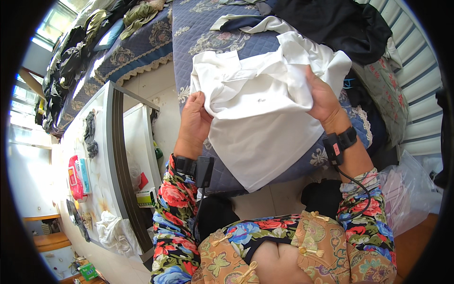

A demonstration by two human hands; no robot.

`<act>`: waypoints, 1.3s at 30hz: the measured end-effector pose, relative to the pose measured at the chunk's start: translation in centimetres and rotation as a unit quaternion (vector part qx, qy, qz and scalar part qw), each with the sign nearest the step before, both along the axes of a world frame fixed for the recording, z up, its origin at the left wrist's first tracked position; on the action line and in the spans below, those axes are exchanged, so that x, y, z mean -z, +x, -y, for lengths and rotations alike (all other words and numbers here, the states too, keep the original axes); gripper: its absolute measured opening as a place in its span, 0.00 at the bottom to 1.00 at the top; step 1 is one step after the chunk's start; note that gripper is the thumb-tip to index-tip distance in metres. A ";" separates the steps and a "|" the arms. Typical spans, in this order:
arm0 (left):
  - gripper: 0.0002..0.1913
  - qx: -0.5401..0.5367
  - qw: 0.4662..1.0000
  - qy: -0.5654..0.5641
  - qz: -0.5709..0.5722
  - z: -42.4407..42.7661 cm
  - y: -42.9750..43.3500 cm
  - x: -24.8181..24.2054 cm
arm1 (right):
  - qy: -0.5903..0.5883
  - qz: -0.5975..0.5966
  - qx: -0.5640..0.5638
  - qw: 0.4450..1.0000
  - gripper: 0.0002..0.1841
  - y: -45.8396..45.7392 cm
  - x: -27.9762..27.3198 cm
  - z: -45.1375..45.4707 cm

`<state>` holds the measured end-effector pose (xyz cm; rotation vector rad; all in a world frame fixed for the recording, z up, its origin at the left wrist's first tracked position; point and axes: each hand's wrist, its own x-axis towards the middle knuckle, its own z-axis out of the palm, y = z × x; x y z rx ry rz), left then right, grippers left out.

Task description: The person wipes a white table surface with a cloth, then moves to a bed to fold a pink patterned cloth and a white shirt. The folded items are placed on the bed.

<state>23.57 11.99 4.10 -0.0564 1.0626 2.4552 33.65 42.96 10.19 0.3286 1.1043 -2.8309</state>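
A white fabric garment (264,142) lies partly on the bed with its upper part folded over and lifted between my hands. My left hand (195,119) pinches its left edge, thumb on top. On the opposite side, my right hand (322,96) grips the folded cloth, with the fingers partly hidden in the material. A small dark mark shows on the middle of the folded part. The lower part hangs towards the near edge of the blue quilted bed cover (227,170). Black straps with small boxes sit on both wrists.
Dark clothing (330,25) is heaped at the far right by a white slatted headboard (418,64). To the left stands a table (103,198) with a red wipes pack (75,177) and white cloth (112,230). A clear plastic bag (404,195) is at right.
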 end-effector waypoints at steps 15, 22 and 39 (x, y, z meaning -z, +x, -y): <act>0.19 -0.044 0.984 -0.001 -0.175 -1.1 -10.5 -7.3 | 0.162 -0.111 0.143 0.970 0.16 -8.9 -6.3 -2.2; 0.25 -0.147 0.860 -0.375 -0.314 1.3 -12.3 -10.1 | 0.561 -0.176 0.101 0.803 0.18 -11.7 -11.5 -10.4; 0.13 0.206 0.561 -0.445 -0.667 -1.8 11.7 -0.8 | 0.949 -0.149 0.095 0.260 0.10 7.8 2.3 -13.4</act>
